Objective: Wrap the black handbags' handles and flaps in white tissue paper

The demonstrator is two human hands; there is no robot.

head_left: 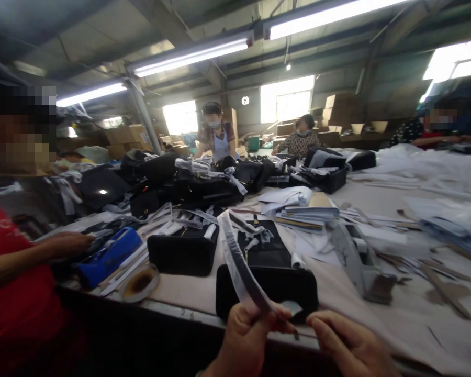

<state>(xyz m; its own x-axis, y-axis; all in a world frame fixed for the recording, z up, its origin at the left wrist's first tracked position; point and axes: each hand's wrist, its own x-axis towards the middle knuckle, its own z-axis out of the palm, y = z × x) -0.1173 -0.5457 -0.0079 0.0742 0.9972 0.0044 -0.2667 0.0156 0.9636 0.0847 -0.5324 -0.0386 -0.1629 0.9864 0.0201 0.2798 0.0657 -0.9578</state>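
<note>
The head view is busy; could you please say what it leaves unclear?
In the head view:
Wrapped strap: a lower stretch is hidden by the left hand.
Right hand: too blurred to tell whether it grips anything.
Co-worker in red: cut off by the left edge.

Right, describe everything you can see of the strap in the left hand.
The strap is a long, narrow dark band in a cloudy wrapping that looks like thin plastic. It rises in a curve from the left hand, which pinches its lower part, and crosses in front of a black bag. A small dark tip, seemingly its end, shows past the grip. Where its upper end goes is unclear.
</note>
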